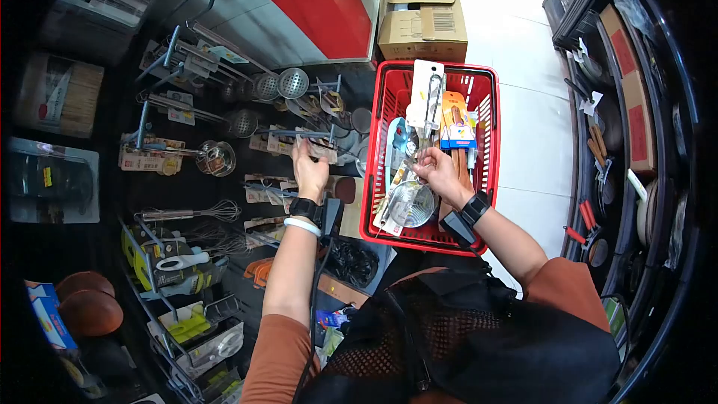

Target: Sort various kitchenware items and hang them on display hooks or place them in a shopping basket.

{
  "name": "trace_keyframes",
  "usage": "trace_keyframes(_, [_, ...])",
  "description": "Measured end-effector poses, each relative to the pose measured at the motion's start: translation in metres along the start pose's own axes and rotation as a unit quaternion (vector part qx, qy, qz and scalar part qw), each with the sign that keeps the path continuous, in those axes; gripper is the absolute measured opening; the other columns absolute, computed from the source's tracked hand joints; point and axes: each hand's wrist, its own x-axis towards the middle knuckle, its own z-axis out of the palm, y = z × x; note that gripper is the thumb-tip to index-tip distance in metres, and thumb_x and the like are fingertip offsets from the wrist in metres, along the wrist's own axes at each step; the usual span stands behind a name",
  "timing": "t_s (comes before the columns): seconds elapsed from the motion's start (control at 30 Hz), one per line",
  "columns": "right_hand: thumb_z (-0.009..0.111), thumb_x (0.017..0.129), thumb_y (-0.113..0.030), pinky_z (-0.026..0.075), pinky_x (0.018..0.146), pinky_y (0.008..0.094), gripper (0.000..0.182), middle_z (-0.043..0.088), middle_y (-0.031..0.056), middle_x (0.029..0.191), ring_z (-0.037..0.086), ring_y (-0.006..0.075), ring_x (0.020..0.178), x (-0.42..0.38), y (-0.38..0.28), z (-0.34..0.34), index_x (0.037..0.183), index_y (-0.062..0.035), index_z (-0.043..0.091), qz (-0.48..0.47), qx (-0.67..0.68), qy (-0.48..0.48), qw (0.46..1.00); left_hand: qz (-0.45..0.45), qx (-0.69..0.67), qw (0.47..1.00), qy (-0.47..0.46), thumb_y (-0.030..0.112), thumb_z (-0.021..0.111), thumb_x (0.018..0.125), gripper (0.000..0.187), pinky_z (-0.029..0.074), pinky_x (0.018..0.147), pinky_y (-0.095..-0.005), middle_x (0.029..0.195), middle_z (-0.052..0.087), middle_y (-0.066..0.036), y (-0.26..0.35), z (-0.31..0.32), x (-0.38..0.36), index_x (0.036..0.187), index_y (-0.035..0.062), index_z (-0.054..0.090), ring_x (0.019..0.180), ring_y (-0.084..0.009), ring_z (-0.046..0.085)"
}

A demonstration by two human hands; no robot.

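My left hand (310,170) reaches to the shelf and touches carded utensils (283,144) hanging on a metal hook; its fingertips are partly hidden against the cards. Over the red basket (491,108), my right hand (440,172) has its fingers pinched at a metal-handled utensil on a white card (427,97). What exactly the fingers grip is too small to make out. Inside the basket lie a round mesh strainer (411,204), an orange and blue package (457,121) and a light blue item (401,138).
Skimmers (292,83) and whisks (224,211) hang on hooks at the left. A cardboard box (422,26) stands beyond the basket. Pans on a rack (598,142) line the right side, past the white tiled floor (532,105). A black plastic bag (353,260) lies below the basket.
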Motion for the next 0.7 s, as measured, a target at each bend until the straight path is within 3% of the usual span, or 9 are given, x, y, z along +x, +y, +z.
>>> trace_keyframes(0.13, [0.065, 0.074, 0.002, 0.041, 0.056, 0.0177, 0.018, 0.049, -0.0015, 0.072, 0.047, 0.0042, 0.062, -0.012, -0.011, -0.005, 0.087, -0.0020, 0.053, -0.067, -0.073, 0.012, 0.995, -0.069, 0.029, 0.997, 0.010, 0.010, 0.066, 0.067, 0.071, 0.028, 0.103, -0.0336, 0.138, 0.024, -0.024, 0.010, -0.005, 0.001, 0.130, -0.0014, 0.036, 0.125, -0.0369, 0.032])
trace_keyframes(0.23, [0.065, 0.074, 0.003, 0.040, 0.057, 0.0170, 0.017, 0.050, -0.0021, 0.071, 0.047, 0.0037, 0.062, -0.021, -0.023, -0.006, 0.086, -0.0021, 0.054, -0.095, -0.085, 0.016, 0.992, -0.145, 0.034, 0.989, -0.008, 0.015, 0.068, 0.063, 0.085, 0.025, 0.105, -0.0346, 0.138, 0.017, -0.028, 0.010, -0.004, 0.001, 0.135, -0.0006, 0.026, 0.129, -0.0385, 0.021])
trace_keyframes(0.3, [0.063, 0.076, 0.002, 0.040, 0.054, 0.0172, 0.014, 0.050, -0.0020, 0.070, 0.047, 0.0037, 0.060, -0.023, -0.025, -0.007, 0.085, -0.0023, 0.054, -0.094, -0.091, 0.019, 0.991, -0.166, -0.065, 0.984, -0.018, 0.016, 0.070, 0.063, 0.092, 0.023, 0.105, -0.0338, 0.140, 0.008, -0.029, 0.002, -0.005, 0.004, 0.138, 0.0006, 0.018, 0.130, -0.0396, 0.016])
trace_keyframes(0.43, [0.059, 0.079, 0.001, 0.044, 0.048, 0.0207, 0.010, 0.051, 0.0004, 0.071, 0.049, 0.0051, 0.055, -0.024, -0.035, 0.004, 0.085, -0.0015, 0.051, -0.064, 0.001, -0.036, 0.997, -0.195, -0.072, 0.978, -0.015, 0.015, 0.070, 0.062, 0.092, 0.027, 0.103, -0.0338, 0.139, 0.011, -0.028, -0.001, -0.003, 0.004, 0.139, 0.0053, 0.020, 0.128, -0.0389, 0.021])
trace_keyframes(0.5, [0.058, 0.079, 0.002, 0.045, 0.048, 0.0222, 0.011, 0.052, 0.0018, 0.070, 0.051, 0.0059, 0.058, -0.019, -0.039, 0.018, 0.085, -0.0012, 0.050, -0.125, -0.010, -0.054, 0.991, -0.199, -0.060, 0.978, -0.006, 0.009, 0.068, 0.063, 0.089, 0.033, 0.098, -0.0329, 0.139, 0.011, -0.025, 0.009, -0.007, 0.001, 0.139, 0.0063, 0.022, 0.123, -0.0377, 0.029])
trace_keyframes(0.57, [0.056, 0.082, 0.000, 0.048, 0.058, 0.0237, 0.009, 0.054, 0.0036, 0.074, 0.054, 0.0093, 0.063, -0.016, -0.046, 0.032, 0.089, -0.0011, 0.050, -0.141, -0.030, -0.099, 0.985, -0.202, -0.047, 0.978, 0.004, 0.004, 0.066, 0.064, 0.085, 0.039, 0.093, -0.0320, 0.139, 0.012, -0.022, 0.016, -0.011, -0.002, 0.138, 0.0073, 0.024, 0.119, -0.0365, 0.038])
trace_keyframes(0.63, [0.054, 0.085, -0.004, 0.046, 0.063, 0.0234, 0.006, 0.055, 0.0024, 0.077, 0.055, 0.0099, 0.072, -0.018, -0.050, 0.049, 0.090, -0.0023, 0.050, -0.237, -0.059, -0.104, 0.964, -0.173, -0.127, 0.976, 0.038, 0.002, 0.065, 0.065, 0.080, 0.040, 0.091, -0.0336, 0.133, 0.019, -0.019, 0.020, -0.016, -0.005, 0.136, 0.0089, 0.029, 0.111, -0.0322, 0.043])
trace_keyframes(0.67, [0.053, 0.088, -0.011, 0.047, 0.067, 0.0255, 0.009, 0.057, 0.0021, 0.080, 0.055, 0.0105, 0.076, -0.014, -0.046, 0.063, 0.093, -0.0031, 0.052, -0.234, 0.009, -0.138, 0.962, -0.139, -0.138, 0.977, 0.080, 0.005, 0.066, 0.067, 0.072, 0.045, 0.081, -0.0311, 0.128, 0.031, -0.020, 0.017, -0.013, -0.008, 0.131, 0.0033, 0.034, 0.096, -0.0226, 0.053])
trace_keyframes(0.7, [0.052, 0.089, -0.017, 0.046, 0.071, 0.0274, 0.015, 0.059, 0.0043, 0.083, 0.056, 0.0123, 0.078, -0.012, -0.044, 0.069, 0.092, -0.0028, 0.056, -0.211, -0.113, -0.132, 0.962, -0.138, -0.137, 0.977, 0.083, 0.005, 0.066, 0.067, 0.072, 0.045, 0.081, -0.0311, 0.128, 0.031, -0.020, 0.013, -0.013, -0.010, 0.131, 0.0033, 0.034, 0.096, -0.0226, 0.053])
